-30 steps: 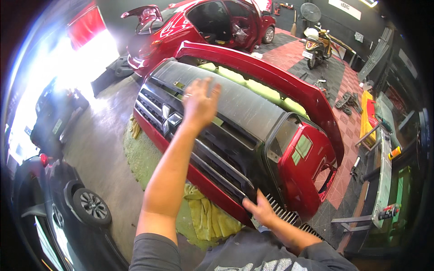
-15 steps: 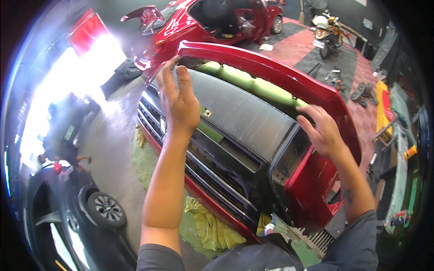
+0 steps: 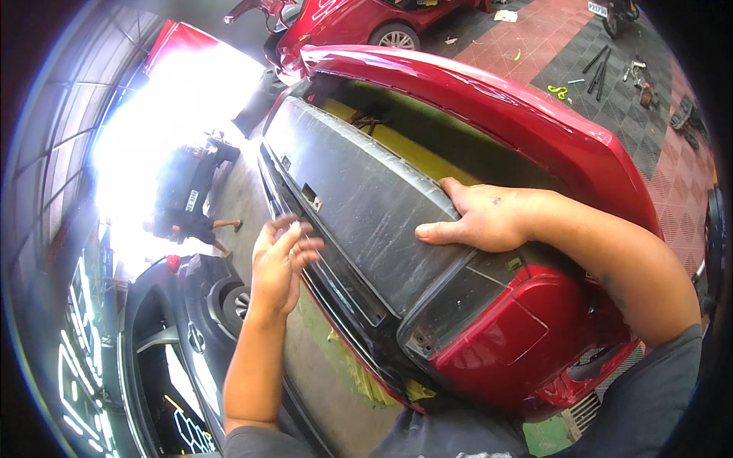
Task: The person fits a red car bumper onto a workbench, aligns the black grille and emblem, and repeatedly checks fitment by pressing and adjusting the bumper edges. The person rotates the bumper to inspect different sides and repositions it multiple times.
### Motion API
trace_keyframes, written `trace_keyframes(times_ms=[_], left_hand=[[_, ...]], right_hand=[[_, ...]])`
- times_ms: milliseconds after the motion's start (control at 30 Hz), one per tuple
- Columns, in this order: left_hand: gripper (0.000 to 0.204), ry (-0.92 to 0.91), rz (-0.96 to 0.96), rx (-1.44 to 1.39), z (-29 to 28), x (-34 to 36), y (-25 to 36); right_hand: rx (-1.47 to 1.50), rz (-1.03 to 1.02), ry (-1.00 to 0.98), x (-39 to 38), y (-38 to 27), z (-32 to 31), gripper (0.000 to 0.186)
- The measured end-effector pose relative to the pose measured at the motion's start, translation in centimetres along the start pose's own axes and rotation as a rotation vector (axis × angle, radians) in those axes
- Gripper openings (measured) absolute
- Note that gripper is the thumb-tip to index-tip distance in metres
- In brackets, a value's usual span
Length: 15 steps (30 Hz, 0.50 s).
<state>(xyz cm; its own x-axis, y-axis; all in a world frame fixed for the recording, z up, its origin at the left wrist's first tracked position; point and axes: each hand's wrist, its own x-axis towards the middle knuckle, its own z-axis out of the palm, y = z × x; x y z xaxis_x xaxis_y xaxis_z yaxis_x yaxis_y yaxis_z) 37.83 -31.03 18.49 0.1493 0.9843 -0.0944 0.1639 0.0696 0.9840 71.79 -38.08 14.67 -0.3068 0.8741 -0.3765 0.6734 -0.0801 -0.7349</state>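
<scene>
A large red car bumper [image 3: 489, 343] with a dark grey centre panel [image 3: 366, 229] and black grille strips [image 3: 336, 286] lies tilted in front of me. My right hand [image 3: 489, 217] grips the panel's far edge near its right end, thumb on the top face and fingers bent over the rim. Over the black trim on the panel's near side is my left hand [image 3: 279, 263]. Its fingers are loosely bent, apart and slightly blurred, with nothing seen in them. A curved red rim [image 3: 489, 91] arches beyond the panel, with a yellow-green surface [image 3: 412, 145] showing in the gap.
A red car [image 3: 343, 23] stands at the back, and a dark car [image 3: 183, 343] is parked at the left. Another person's legs [image 3: 217, 229] show near the bright doorway. Black rods [image 3: 599, 72] and tools lie on the tiled floor. A yellow cloth [image 3: 363, 374] is under the bumper.
My right hand has come down from the air onto the panel's edge. My left hand has dropped from above the panel's far left part to the near trim. The view has shifted.
</scene>
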Motion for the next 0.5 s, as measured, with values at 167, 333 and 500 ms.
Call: trace_keyframes(times_ms=[167, 333, 500], left_hand=[[0.035, -0.135, -0.101, 0.552, 0.1, 0.1, 3.4], [0.031, -0.073, 0.126, 0.910, -2.1, 2.8, 2.5], [0.044, -0.074, -0.292, 0.525, 0.4, 1.4, 2.8]], right_hand=[[0.022, -0.018, -0.009, -0.6, 0.0, -0.8, 0.114], [0.023, -0.085, -0.023, 0.5, -0.1, -0.6, 0.106], [0.043, -0.049, -0.019, 0.3, -0.2, -0.8, 0.105]])
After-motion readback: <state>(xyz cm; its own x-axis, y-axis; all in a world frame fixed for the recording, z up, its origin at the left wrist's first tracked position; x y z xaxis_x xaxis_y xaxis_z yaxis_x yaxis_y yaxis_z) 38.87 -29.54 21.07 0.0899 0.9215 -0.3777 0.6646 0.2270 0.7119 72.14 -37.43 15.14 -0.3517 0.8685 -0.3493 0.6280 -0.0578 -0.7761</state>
